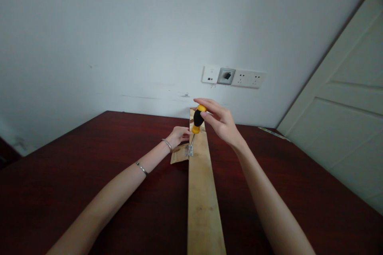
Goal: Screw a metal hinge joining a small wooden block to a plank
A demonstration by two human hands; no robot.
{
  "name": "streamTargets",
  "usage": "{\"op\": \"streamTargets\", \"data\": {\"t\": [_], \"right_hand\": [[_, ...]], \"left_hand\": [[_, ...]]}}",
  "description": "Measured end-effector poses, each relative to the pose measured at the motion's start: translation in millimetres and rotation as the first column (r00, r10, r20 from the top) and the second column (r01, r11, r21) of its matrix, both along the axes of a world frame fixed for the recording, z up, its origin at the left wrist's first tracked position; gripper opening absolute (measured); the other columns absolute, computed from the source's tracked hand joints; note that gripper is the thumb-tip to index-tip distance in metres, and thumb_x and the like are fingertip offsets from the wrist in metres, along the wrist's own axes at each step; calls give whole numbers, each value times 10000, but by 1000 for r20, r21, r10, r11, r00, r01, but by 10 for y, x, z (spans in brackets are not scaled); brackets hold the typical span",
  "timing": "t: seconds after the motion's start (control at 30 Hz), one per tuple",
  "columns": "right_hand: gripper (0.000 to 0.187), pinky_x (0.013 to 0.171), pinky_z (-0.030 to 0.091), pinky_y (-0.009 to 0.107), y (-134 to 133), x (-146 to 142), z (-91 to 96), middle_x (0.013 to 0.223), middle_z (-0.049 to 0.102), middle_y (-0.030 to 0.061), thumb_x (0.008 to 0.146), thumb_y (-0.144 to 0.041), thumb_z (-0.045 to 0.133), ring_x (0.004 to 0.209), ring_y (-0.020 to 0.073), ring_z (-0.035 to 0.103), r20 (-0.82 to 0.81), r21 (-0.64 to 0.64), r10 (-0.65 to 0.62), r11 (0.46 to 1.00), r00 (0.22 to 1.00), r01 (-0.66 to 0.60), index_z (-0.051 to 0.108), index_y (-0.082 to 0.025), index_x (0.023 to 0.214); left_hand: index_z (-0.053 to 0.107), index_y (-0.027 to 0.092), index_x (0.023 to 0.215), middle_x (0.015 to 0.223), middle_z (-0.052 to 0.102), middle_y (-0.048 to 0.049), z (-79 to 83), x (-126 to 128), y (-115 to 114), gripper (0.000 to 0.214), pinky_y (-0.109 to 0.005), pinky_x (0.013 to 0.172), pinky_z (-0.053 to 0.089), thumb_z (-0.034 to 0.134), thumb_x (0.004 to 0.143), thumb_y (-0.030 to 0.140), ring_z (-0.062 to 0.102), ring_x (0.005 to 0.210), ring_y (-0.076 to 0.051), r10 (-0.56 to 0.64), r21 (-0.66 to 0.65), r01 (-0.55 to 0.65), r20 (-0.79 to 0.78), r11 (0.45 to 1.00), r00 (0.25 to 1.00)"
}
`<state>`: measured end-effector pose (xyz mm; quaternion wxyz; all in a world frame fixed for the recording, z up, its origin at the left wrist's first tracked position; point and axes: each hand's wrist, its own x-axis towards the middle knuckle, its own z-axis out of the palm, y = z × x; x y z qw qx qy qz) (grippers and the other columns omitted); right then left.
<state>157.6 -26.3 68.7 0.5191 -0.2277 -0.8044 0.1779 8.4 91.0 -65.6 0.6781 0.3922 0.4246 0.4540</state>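
Note:
A long pale wooden plank [203,191] lies lengthwise on the dark red table [89,167], running away from me. A small metal hinge [189,150] sits at the plank's left edge, joined to a small wooden piece [179,153] beside it. My right hand [220,122] is closed round the top of a yellow and black screwdriver [197,119], which stands nearly upright with its tip on the hinge. My left hand [178,135] rests against the plank's left edge just beyond the hinge, fingers curled on the wood. Two bangles show on my left forearm.
A white wall rises behind the table, with a row of sockets and a switch [233,76]. A white panelled door [344,107] stands at the right. A thin greenish strip [273,132] lies near the table's far right edge.

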Motion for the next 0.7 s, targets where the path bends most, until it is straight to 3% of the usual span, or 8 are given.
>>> {"op": "streamTargets", "data": {"t": [0.1,0.27,0.47,0.63,0.7], "right_hand": [[299,788,534,367,21,-30,-33,1073,585,56,855,-359,542,990,193,558,-28,32,-68,997,997,69,599,-300,1143],[196,739,535,343,16,-72,-47,956,532,53,768,-317,658,906,182,533,-25,110,-237,965,971,238,655,-243,949],[420,825,527,362,-25,40,35,1202,501,59,853,-193,498,1087,191,506,165,58,-78,996,983,70,506,-310,1257],[338,770,538,360,14,55,10,1027,535,59,801,-282,606,955,194,545,145,118,-211,974,967,194,604,-283,1139],[339,759,537,354,13,47,1,1056,530,66,803,-299,603,969,199,542,142,122,-232,969,962,215,602,-278,1142]], "left_hand": [[633,65,808,777,680,-101,-6,3,16,154,-273,653,533,622,660,25,640,662,-172,12,4,-12,1,1000,1000],[646,47,826,776,684,-114,7,4,0,222,-293,662,536,595,622,-25,643,650,-181,3,41,-4,16,999,1000],[626,52,777,715,671,-95,60,15,-60,201,-272,648,525,585,606,-44,631,610,-162,29,-5,-29,8,1000,1000],[627,55,776,723,669,-91,81,17,-78,155,-265,638,522,579,648,-18,630,623,-163,24,-4,-24,6,1000,1000],[630,56,772,723,670,-86,94,18,-90,171,-265,633,522,562,645,-35,627,617,-161,29,-4,-29,3,1000,1000]]}}
